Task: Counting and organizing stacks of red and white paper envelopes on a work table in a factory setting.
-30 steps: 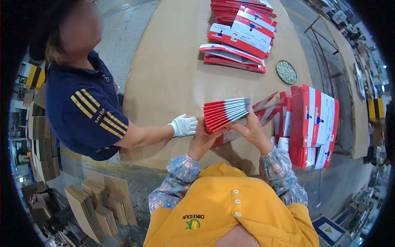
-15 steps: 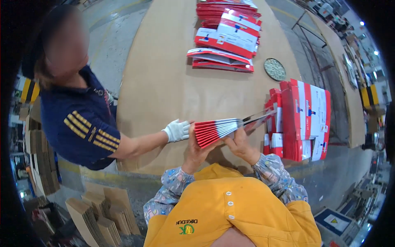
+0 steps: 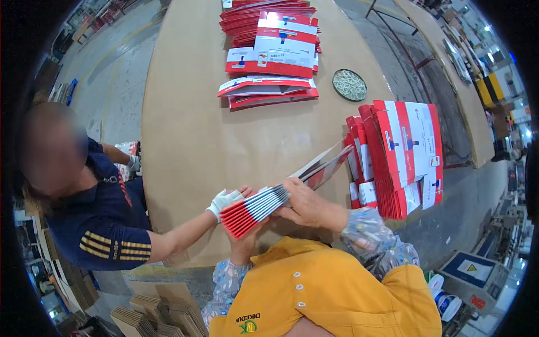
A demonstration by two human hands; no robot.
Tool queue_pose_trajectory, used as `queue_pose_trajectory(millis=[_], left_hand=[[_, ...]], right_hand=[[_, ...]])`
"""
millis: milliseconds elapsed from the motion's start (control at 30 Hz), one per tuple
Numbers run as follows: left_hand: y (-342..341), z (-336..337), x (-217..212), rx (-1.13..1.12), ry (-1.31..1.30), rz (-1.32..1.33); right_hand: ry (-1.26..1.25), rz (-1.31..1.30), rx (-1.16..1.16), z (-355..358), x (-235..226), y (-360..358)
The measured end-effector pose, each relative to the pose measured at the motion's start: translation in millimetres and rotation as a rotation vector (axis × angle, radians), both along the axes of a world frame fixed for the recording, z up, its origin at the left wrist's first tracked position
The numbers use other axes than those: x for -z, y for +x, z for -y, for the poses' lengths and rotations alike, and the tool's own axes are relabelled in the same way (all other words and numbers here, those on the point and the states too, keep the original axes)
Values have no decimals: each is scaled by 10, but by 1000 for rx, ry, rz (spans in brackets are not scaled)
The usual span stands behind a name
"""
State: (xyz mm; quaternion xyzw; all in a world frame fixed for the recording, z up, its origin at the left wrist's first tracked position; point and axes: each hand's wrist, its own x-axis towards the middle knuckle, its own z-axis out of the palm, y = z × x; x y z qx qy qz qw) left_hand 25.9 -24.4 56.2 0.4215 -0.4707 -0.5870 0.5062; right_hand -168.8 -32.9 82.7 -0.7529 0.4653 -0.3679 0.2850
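Observation:
I hold a stack of flat red and white cartons [image 3: 255, 209] over the near edge of the brown table [image 3: 191, 129]. My left hand [image 3: 245, 247] grips the stack from below at its red end. My right hand [image 3: 306, 205] presses on top of it toward the far end. A co-worker's white-gloved hand [image 3: 223, 200] touches the stack's left end; that person stands at the left in a dark blue shirt with yellow stripes.
A leaning pile of red and white cartons [image 3: 401, 154] stands at the table's right edge. More flat cartons [image 3: 269, 56] lie stacked at the far end, next to a round tin of rubber bands [image 3: 349, 85]. Brown cardboard sheets [image 3: 151, 312] stand on the floor below left.
The carton stack has come lower and closer to me, with both my hands still on it. The co-worker's gloved hand has stayed on its left end.

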Motion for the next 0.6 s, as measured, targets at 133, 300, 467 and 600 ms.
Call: queue_pose_trajectory(millis=[133, 300, 467, 600], left_hand=[[544, 97, 670, 267, -78, 417], [312, -221, 305, 246, -166, 545], [195, -47, 193, 50, -171, 96], [222, 112, 52, 63, -240, 71]], right_hand=[[69, 167, 45, 600, -568, -544], [175, 124, 801, 2046, 390, -1718], [412, -265, 1159, 2509, 1677, -2376], [396, -128, 1400, 2727, 2222, -2446]])
